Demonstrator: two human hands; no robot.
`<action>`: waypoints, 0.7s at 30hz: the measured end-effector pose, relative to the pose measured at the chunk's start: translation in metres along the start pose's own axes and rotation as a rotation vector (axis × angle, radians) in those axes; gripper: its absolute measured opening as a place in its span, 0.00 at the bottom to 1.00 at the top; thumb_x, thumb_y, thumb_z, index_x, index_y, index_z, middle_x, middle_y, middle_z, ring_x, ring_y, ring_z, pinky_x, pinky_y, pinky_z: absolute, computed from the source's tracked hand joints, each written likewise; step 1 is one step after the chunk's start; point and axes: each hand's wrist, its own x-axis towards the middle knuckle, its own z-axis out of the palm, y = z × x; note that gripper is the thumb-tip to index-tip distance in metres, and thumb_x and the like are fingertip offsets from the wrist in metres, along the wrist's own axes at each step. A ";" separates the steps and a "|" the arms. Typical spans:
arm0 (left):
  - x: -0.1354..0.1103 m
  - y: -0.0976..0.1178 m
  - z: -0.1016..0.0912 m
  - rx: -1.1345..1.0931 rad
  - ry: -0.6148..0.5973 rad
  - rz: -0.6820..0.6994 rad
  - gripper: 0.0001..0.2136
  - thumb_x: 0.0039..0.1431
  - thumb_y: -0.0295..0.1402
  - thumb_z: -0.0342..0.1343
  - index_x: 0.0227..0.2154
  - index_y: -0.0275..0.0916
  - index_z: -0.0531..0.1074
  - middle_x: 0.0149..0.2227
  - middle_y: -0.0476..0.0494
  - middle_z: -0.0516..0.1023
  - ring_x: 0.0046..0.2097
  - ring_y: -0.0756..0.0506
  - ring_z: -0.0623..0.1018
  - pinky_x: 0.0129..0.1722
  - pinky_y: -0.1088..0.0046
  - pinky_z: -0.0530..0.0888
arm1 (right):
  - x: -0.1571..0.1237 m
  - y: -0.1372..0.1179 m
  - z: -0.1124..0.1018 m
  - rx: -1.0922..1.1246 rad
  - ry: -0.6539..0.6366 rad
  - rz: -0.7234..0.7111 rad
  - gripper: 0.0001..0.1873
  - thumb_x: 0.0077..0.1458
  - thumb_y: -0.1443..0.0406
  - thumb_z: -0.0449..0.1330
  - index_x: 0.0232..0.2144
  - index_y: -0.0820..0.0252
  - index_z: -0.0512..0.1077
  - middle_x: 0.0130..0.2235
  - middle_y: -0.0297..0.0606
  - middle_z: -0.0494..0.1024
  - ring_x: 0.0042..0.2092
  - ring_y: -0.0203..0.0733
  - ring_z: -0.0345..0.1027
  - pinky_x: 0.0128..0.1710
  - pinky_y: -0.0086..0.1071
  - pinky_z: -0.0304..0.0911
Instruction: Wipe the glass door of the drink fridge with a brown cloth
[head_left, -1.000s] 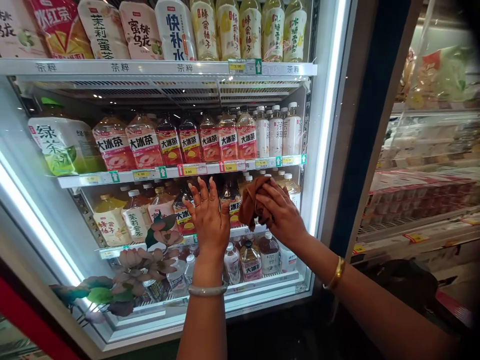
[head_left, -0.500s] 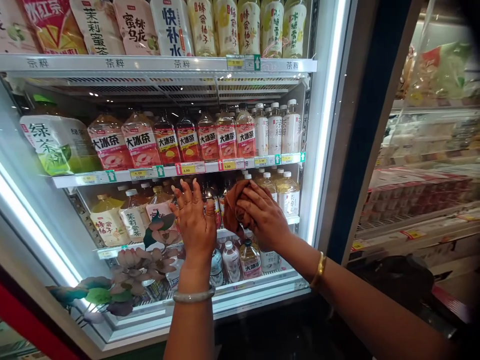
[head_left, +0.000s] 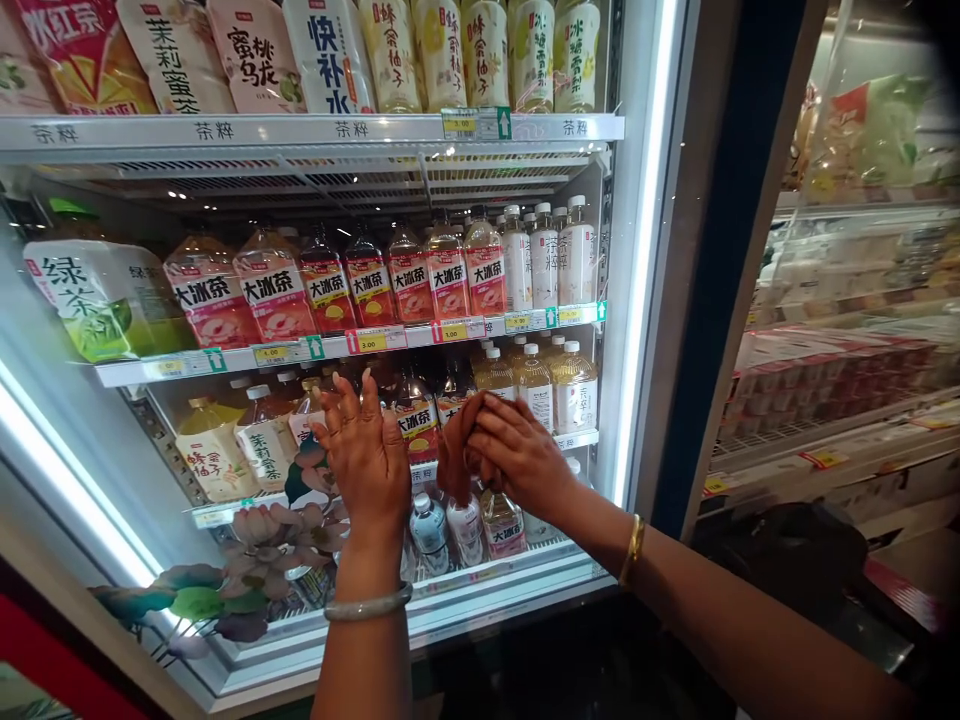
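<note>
A crumpled brown cloth (head_left: 459, 455) is gripped under the fingers of my right hand (head_left: 521, 450), with a loose end hanging down. It appears pressed to the glass front of a lit drinks cooler (head_left: 420, 355); the pane itself is hard to make out. My left hand (head_left: 367, 450) is raised with fingers apart and palm toward the cooler, holding nothing. Whether it touches the glass I cannot tell. Beyond both hands, a bottle with a dark label (head_left: 415, 425) and other drinks show on the shelves.
A flower decoration (head_left: 262, 560) with green leaves covers the lower left of the cooler front. A vertical light strip (head_left: 637, 330) runs along its right side. Further right are other stocked shelves (head_left: 832, 380) and a dark object (head_left: 780, 570), its kind unclear.
Right hand and cloth have slid slightly down, and the cloth's loose end hangs lower. My left hand has shifted a little left in view, still spread. The view has tilted slightly.
</note>
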 end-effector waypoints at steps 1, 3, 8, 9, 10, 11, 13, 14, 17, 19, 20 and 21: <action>0.000 0.001 -0.001 -0.002 -0.004 0.004 0.27 0.75 0.43 0.39 0.73 0.45 0.53 0.77 0.40 0.45 0.78 0.37 0.41 0.74 0.45 0.39 | 0.008 0.001 -0.002 0.000 0.024 0.068 0.17 0.64 0.65 0.59 0.54 0.55 0.75 0.63 0.40 0.74 0.74 0.46 0.50 0.78 0.47 0.38; 0.001 0.003 -0.002 -0.012 -0.004 0.009 0.27 0.75 0.43 0.39 0.73 0.44 0.55 0.77 0.40 0.45 0.78 0.37 0.41 0.75 0.46 0.40 | 0.032 -0.002 -0.003 0.010 0.068 0.187 0.21 0.61 0.66 0.61 0.57 0.56 0.74 0.65 0.43 0.71 0.74 0.50 0.48 0.77 0.52 0.37; -0.001 0.004 0.007 -0.002 -0.040 -0.030 0.29 0.74 0.43 0.36 0.73 0.40 0.53 0.77 0.37 0.45 0.78 0.36 0.39 0.74 0.42 0.35 | 0.066 -0.027 0.018 0.050 0.044 0.156 0.28 0.60 0.67 0.61 0.62 0.47 0.70 0.68 0.38 0.67 0.76 0.52 0.39 0.76 0.58 0.32; -0.002 0.004 0.012 0.002 -0.047 -0.056 0.30 0.73 0.44 0.39 0.74 0.39 0.52 0.77 0.36 0.43 0.77 0.34 0.37 0.73 0.40 0.33 | 0.062 -0.031 0.023 0.061 0.029 0.135 0.29 0.60 0.66 0.62 0.63 0.46 0.69 0.68 0.38 0.66 0.77 0.52 0.37 0.76 0.58 0.31; -0.005 0.004 0.017 0.004 -0.053 -0.084 0.32 0.72 0.45 0.42 0.74 0.38 0.51 0.77 0.35 0.41 0.77 0.32 0.35 0.72 0.38 0.30 | 0.055 -0.033 0.027 0.073 0.016 0.124 0.31 0.59 0.65 0.63 0.64 0.47 0.68 0.69 0.39 0.65 0.77 0.53 0.34 0.76 0.58 0.31; -0.007 0.005 0.023 0.006 -0.062 -0.107 0.34 0.70 0.46 0.45 0.74 0.37 0.49 0.77 0.35 0.39 0.77 0.30 0.33 0.71 0.36 0.28 | 0.047 -0.034 0.029 0.085 0.004 0.124 0.33 0.57 0.63 0.65 0.65 0.48 0.66 0.69 0.40 0.64 0.77 0.53 0.33 0.76 0.58 0.32; -0.014 0.012 0.036 0.014 -0.094 -0.125 0.36 0.68 0.44 0.48 0.74 0.37 0.47 0.77 0.34 0.34 0.76 0.29 0.30 0.69 0.35 0.26 | 0.028 -0.030 0.031 0.099 -0.013 0.143 0.38 0.55 0.60 0.67 0.66 0.51 0.64 0.70 0.44 0.62 0.78 0.54 0.30 0.76 0.58 0.32; -0.018 0.017 0.042 0.021 -0.118 -0.119 0.36 0.68 0.43 0.49 0.75 0.36 0.46 0.77 0.34 0.33 0.76 0.29 0.28 0.69 0.34 0.26 | 0.018 -0.027 0.030 0.098 -0.010 0.155 0.38 0.54 0.59 0.67 0.66 0.53 0.65 0.70 0.45 0.61 0.78 0.54 0.29 0.76 0.58 0.32; -0.032 0.042 0.056 0.021 -0.192 -0.063 0.35 0.70 0.39 0.46 0.75 0.36 0.43 0.77 0.33 0.32 0.75 0.30 0.26 0.69 0.33 0.27 | -0.003 -0.011 0.023 0.061 0.076 0.210 0.30 0.57 0.63 0.64 0.62 0.55 0.68 0.69 0.47 0.64 0.78 0.51 0.31 0.76 0.59 0.31; -0.041 0.061 0.059 0.004 -0.232 0.002 0.33 0.72 0.37 0.42 0.75 0.39 0.42 0.77 0.36 0.34 0.76 0.34 0.27 0.70 0.36 0.26 | -0.010 0.000 0.016 0.042 0.188 0.252 0.24 0.60 0.66 0.60 0.58 0.56 0.70 0.67 0.47 0.67 0.77 0.49 0.36 0.76 0.60 0.31; -0.045 0.069 0.058 -0.006 -0.250 0.043 0.31 0.72 0.36 0.41 0.75 0.41 0.41 0.77 0.39 0.36 0.76 0.36 0.28 0.71 0.39 0.26 | -0.011 0.005 0.013 0.041 0.244 0.272 0.22 0.61 0.67 0.59 0.57 0.55 0.70 0.67 0.47 0.69 0.77 0.49 0.38 0.76 0.60 0.30; -0.047 0.074 0.057 -0.009 -0.267 0.086 0.31 0.73 0.36 0.40 0.75 0.42 0.41 0.77 0.40 0.38 0.76 0.38 0.29 0.72 0.41 0.25 | -0.010 0.009 0.010 0.044 0.291 0.289 0.21 0.62 0.67 0.59 0.57 0.55 0.71 0.67 0.47 0.69 0.77 0.50 0.40 0.76 0.61 0.30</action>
